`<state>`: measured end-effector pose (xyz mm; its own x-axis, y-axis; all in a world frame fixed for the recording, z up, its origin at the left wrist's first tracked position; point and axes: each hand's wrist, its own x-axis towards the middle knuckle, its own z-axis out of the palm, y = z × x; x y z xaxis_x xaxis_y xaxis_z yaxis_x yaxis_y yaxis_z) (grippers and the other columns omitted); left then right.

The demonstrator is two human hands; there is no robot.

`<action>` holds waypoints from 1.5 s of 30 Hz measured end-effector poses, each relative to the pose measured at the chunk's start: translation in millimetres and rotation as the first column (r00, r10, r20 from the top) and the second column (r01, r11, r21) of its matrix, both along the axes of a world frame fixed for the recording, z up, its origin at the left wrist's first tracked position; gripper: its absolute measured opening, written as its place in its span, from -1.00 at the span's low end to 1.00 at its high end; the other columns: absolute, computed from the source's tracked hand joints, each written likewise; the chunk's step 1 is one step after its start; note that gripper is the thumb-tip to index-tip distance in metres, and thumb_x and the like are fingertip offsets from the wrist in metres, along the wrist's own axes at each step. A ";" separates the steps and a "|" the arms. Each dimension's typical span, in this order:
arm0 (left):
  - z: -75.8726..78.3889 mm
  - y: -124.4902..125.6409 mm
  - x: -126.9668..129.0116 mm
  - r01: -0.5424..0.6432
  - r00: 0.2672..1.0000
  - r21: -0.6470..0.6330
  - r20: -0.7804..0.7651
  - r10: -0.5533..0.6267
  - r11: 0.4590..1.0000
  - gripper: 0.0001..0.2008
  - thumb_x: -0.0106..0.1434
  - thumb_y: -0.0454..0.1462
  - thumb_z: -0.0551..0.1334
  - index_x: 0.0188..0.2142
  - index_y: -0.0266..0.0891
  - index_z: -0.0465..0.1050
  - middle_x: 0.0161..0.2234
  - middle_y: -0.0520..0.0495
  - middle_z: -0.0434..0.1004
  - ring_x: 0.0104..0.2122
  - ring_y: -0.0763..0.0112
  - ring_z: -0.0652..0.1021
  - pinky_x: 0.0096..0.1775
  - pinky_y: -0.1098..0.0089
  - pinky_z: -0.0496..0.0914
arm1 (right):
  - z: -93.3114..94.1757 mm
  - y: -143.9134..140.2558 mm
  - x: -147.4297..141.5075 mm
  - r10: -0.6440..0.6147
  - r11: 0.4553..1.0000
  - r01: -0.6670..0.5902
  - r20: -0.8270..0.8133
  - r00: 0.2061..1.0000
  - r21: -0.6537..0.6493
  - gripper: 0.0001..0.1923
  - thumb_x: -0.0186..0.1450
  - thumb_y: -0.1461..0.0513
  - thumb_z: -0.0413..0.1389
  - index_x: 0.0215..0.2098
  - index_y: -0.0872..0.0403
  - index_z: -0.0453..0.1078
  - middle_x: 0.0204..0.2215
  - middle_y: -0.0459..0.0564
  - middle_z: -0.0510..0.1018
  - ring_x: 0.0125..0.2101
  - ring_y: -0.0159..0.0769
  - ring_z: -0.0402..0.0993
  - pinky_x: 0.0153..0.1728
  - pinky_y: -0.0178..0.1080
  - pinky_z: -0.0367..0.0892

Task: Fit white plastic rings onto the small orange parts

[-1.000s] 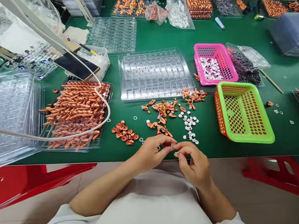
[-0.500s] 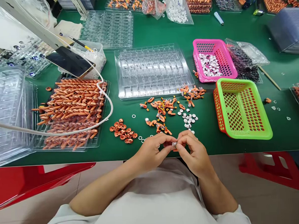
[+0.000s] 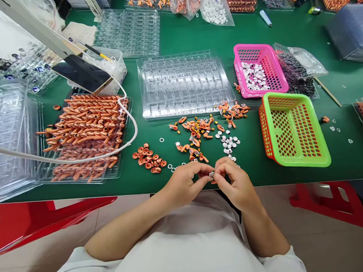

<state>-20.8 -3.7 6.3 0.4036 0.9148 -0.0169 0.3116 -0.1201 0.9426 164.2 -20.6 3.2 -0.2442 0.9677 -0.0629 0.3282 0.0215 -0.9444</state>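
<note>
My left hand (image 3: 183, 183) and my right hand (image 3: 236, 184) meet at the near edge of the green table (image 3: 183, 180). Their fingertips pinch one small orange and silver part (image 3: 212, 175) between them. Just beyond the fingers lie loose orange parts (image 3: 196, 135), small white discs (image 3: 229, 144) and a little heap of orange caps (image 3: 149, 159). A few tiny clear rings (image 3: 171, 167) lie left of my left hand.
A clear compartment tray (image 3: 183, 84) sits behind the loose parts. A tray of long orange pieces (image 3: 86, 134) and a white cable (image 3: 80, 159) lie to the left. A green basket (image 3: 292, 129) and a pink basket (image 3: 258, 70) with discs stand at right. Red stools (image 3: 37, 222) stand below.
My two hands have closed together on the small part, the right hand sliding up and left to meet the left. The view has tilted slightly.
</note>
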 end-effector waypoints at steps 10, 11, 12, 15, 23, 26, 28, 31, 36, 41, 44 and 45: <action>-2.9 -1.4 0.1 0.011 0.999 0.113 0.032 -0.015 0.993 -0.82 0.24 -0.47 0.24 -0.22 -0.27 0.57 -0.35 -0.06 0.65 -0.34 0.41 0.58 -0.24 0.43 0.44 | -4.0 2.6 3.1 0.029 0.994 -0.035 -0.053 0.998 -0.108 -0.85 0.31 0.33 0.06 -0.43 0.03 0.31 -0.33 -0.07 0.36 -0.33 -0.30 0.34 -0.37 -0.27 0.31; -4.0 -1.7 0.0 0.011 0.999 0.127 0.037 -0.016 0.992 -0.82 0.25 -0.47 0.23 -0.21 -0.27 0.57 -0.35 -0.06 0.65 -0.34 0.40 0.58 -0.23 0.43 0.45 | -4.2 2.7 3.2 0.033 0.993 -0.040 -0.060 0.998 -0.112 -0.85 0.31 0.33 0.06 -0.43 0.03 0.31 -0.33 -0.07 0.37 -0.33 -0.30 0.34 -0.38 -0.27 0.31; -5.1 -2.2 -0.1 0.010 0.999 0.139 0.042 -0.016 0.990 -0.82 0.25 -0.47 0.23 -0.21 -0.28 0.57 -0.35 -0.07 0.64 -0.33 0.40 0.58 -0.23 0.42 0.45 | -4.4 2.7 3.3 0.036 0.992 -0.043 -0.067 0.997 -0.117 -0.85 0.31 0.33 0.07 -0.43 0.03 0.31 -0.33 -0.07 0.36 -0.34 -0.30 0.34 -0.38 -0.27 0.32; -6.7 -4.2 0.3 0.006 0.998 0.171 0.063 -0.017 0.985 -0.82 0.26 -0.47 0.22 -0.21 -0.28 0.56 -0.35 -0.08 0.64 -0.32 0.40 0.58 -0.21 0.41 0.45 | -4.9 2.6 3.7 0.044 0.988 -0.059 -0.100 0.994 -0.142 -0.85 0.31 0.33 0.07 -0.43 0.04 0.31 -0.32 -0.06 0.36 -0.34 -0.31 0.35 -0.40 -0.27 0.32; 1.3 -7.2 1.2 -0.038 0.994 -0.135 0.095 0.051 0.990 -0.86 0.24 -0.37 0.27 -0.21 -0.24 0.57 -0.31 -0.06 0.65 -0.32 0.39 0.59 -0.23 0.41 0.47 | 4.6 2.5 -0.2 0.001 0.999 -0.001 -0.008 1.000 -0.042 -0.82 0.27 0.37 0.06 -0.47 0.04 0.25 -0.37 -0.10 0.36 -0.35 -0.34 0.34 -0.38 -0.28 0.25; -0.5 -6.1 1.9 -0.056 0.977 -0.306 0.178 0.115 0.950 -0.85 0.25 -0.27 0.29 -0.20 -0.24 0.57 -0.28 -0.07 0.66 -0.28 0.35 0.62 -0.19 0.39 0.50 | 6.9 1.2 -4.3 -0.048 0.995 0.044 0.042 0.998 0.088 -0.81 0.24 0.40 0.07 -0.46 0.04 0.23 -0.39 -0.11 0.37 -0.33 -0.34 0.33 -0.32 -0.28 0.23; -2.1 -5.7 2.3 -0.064 0.966 -0.350 0.213 0.146 0.935 -0.85 0.25 -0.25 0.30 -0.21 -0.24 0.57 -0.29 -0.06 0.66 -0.27 0.34 0.62 -0.18 0.38 0.50 | 6.0 -0.2 -6.5 -0.062 0.992 0.058 0.036 0.997 0.114 -0.82 0.25 0.40 0.06 -0.45 0.04 0.23 -0.39 -0.12 0.37 -0.34 -0.35 0.34 -0.31 -0.28 0.23; -1.3 -5.7 2.4 -0.105 0.969 -0.314 0.180 0.168 0.944 -0.88 0.24 -0.26 0.31 -0.24 -0.23 0.59 -0.32 -0.05 0.66 -0.30 0.34 0.62 -0.20 0.40 0.49 | 2.5 -1.9 -7.7 -0.080 0.993 0.080 -0.004 0.997 0.090 -0.85 0.26 0.39 0.07 -0.41 0.03 0.28 -0.39 -0.12 0.39 -0.36 -0.35 0.34 -0.33 -0.28 0.25; 3.8 -6.5 2.5 -0.134 0.982 -0.148 0.112 0.151 0.980 -0.90 0.25 -0.33 0.29 -0.27 -0.24 0.60 -0.33 -0.06 0.67 -0.32 0.37 0.61 -0.21 0.40 0.46 | 0.3 -2.3 -6.8 -0.105 0.990 0.108 -0.037 0.994 0.086 -0.86 0.28 0.38 0.08 -0.38 0.02 0.37 -0.40 -0.12 0.43 -0.36 -0.35 0.36 -0.33 -0.28 0.28; 2.6 -8.0 3.3 -0.127 0.984 -0.065 0.118 0.134 0.990 -0.88 0.25 -0.38 0.28 -0.25 -0.22 0.61 -0.33 -0.05 0.68 -0.31 0.37 0.61 -0.19 0.39 0.47 | 3.7 -0.5 -7.0 -0.111 0.988 0.110 0.002 0.994 0.113 -0.84 0.28 0.37 0.09 -0.42 0.02 0.38 -0.44 -0.11 0.44 -0.40 -0.35 0.36 -0.37 -0.27 0.27; 1.7 -8.3 2.9 -0.126 0.985 -0.060 0.113 0.132 0.990 -0.88 0.25 -0.38 0.28 -0.26 -0.21 0.61 -0.33 -0.04 0.68 -0.31 0.36 0.62 -0.19 0.39 0.48 | 4.5 -0.2 -7.3 -0.101 0.988 0.097 0.029 0.994 0.121 -0.84 0.27 0.37 0.09 -0.43 0.02 0.37 -0.45 -0.11 0.45 -0.42 -0.34 0.36 -0.40 -0.27 0.27; 1.7 -8.4 2.7 -0.126 0.985 -0.060 0.111 0.132 0.990 -0.88 0.24 -0.38 0.29 -0.26 -0.21 0.61 -0.33 -0.04 0.68 -0.31 0.36 0.62 -0.19 0.39 0.48 | 4.5 -0.4 -7.6 -0.102 0.987 0.096 0.038 0.994 0.126 -0.84 0.27 0.36 0.08 -0.43 0.02 0.37 -0.45 -0.10 0.45 -0.43 -0.33 0.36 -0.41 -0.26 0.27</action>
